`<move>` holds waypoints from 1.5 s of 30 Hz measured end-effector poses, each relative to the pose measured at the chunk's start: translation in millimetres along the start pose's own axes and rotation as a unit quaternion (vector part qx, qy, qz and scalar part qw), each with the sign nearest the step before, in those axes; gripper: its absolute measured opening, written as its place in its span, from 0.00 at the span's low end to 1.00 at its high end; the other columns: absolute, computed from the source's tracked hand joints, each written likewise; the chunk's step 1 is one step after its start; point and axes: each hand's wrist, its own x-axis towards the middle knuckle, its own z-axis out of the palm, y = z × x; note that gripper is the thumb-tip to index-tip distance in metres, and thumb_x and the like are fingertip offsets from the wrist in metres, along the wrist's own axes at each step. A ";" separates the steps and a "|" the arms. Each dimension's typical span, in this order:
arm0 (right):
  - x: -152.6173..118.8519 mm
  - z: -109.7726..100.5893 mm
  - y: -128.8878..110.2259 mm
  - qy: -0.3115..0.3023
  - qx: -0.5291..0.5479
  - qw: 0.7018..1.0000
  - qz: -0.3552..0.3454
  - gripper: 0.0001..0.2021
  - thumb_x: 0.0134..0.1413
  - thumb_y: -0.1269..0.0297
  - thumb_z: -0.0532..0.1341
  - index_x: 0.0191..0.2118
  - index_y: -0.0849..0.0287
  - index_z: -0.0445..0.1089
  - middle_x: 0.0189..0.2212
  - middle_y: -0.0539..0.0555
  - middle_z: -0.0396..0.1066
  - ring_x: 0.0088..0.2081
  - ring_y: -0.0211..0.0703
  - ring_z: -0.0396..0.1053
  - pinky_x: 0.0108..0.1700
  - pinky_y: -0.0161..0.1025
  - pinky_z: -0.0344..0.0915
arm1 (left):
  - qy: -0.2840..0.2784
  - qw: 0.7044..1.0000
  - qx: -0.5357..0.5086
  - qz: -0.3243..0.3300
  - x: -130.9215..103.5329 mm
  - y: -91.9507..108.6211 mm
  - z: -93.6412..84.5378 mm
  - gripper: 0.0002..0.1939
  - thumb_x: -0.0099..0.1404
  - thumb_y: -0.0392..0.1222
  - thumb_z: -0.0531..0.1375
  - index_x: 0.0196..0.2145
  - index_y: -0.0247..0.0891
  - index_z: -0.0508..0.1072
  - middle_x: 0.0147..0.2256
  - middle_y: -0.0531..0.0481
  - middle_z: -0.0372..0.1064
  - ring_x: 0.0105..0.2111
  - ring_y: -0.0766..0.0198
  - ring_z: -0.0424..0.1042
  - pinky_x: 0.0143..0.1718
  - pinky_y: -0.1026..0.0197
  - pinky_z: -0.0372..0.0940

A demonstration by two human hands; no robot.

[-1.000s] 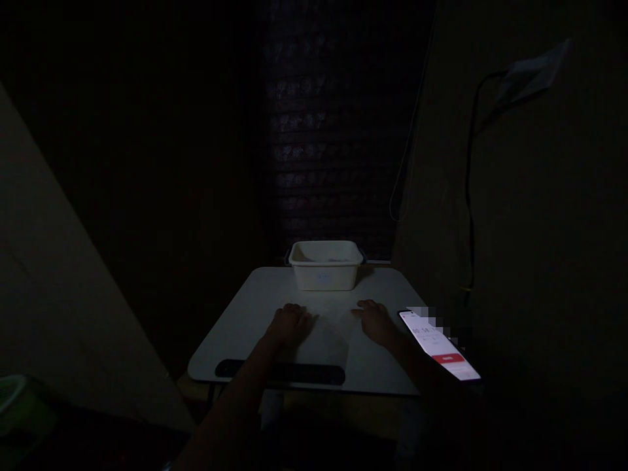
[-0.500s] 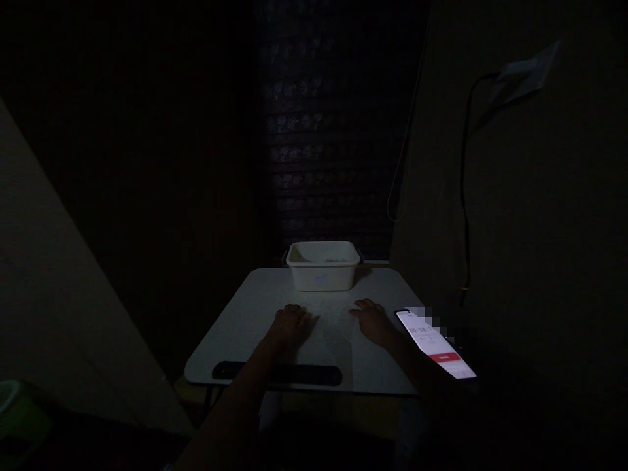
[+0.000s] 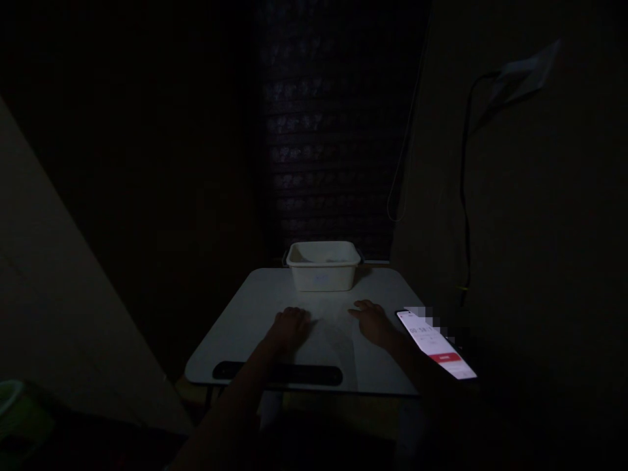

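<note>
The scene is very dim. My left hand (image 3: 290, 326) rests palm down on the small pale table (image 3: 235, 327), fingers lying on its surface. To the right, my right hand (image 3: 371, 323) is also low over the tabletop, fingers stretched out and pointing inward. Between them lies a faint, see-through sheet (image 3: 338, 337), like thin clear plastic; its edges are hard to make out. Neither hand visibly grips anything. Behind the hands stands a white plastic basin (image 3: 324, 278) with side handles; its contents are too dark to name.
A lit phone (image 3: 434, 343) showing a timer lies right of my right hand. Along the table's near edge runs a dark slot (image 3: 304, 375). A cable (image 3: 464, 176) hangs from a wall socket (image 3: 524, 75). A green container (image 3: 19, 418) is at lower left.
My left hand has shifted very slightly toward me, and its thumb sits closer in. The clear sheet's faint outline has changed a little. The right hand has barely moved.
</note>
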 end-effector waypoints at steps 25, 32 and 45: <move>-85.7 -36.5 -32.3 -0.134 0.146 0.958 -0.205 0.37 0.33 0.60 0.54 0.52 0.59 0.35 0.52 0.56 0.37 0.51 0.45 0.36 0.49 0.45 0.33 | -0.127 0.975 -0.040 0.176 -77.5 10.6 -21.3 0.31 0.52 0.42 0.48 0.49 0.50 0.33 0.52 0.52 0.33 0.50 0.57 0.35 0.46 0.47 0.39; -83.5 -31.6 -40.1 -0.092 0.134 0.966 -0.200 0.28 0.43 0.61 0.49 0.51 0.58 0.39 0.50 0.54 0.43 0.50 0.40 0.39 0.50 0.44 0.36 | -0.104 0.973 -0.058 0.198 -75.3 13.5 -11.1 0.20 0.57 0.38 0.42 0.48 0.49 0.46 0.50 0.52 0.44 0.49 0.63 0.43 0.47 0.52 0.40; -72.4 -35.4 -44.7 -0.019 0.162 0.971 -0.176 0.17 0.42 0.73 0.48 0.41 0.52 0.58 0.43 0.48 0.58 0.45 0.35 0.51 0.47 0.38 0.45 | -0.060 0.968 -0.171 0.174 -67.5 27.9 -35.2 0.16 0.57 0.39 0.41 0.43 0.45 0.56 0.43 0.55 0.58 0.42 0.70 0.55 0.43 0.66 0.49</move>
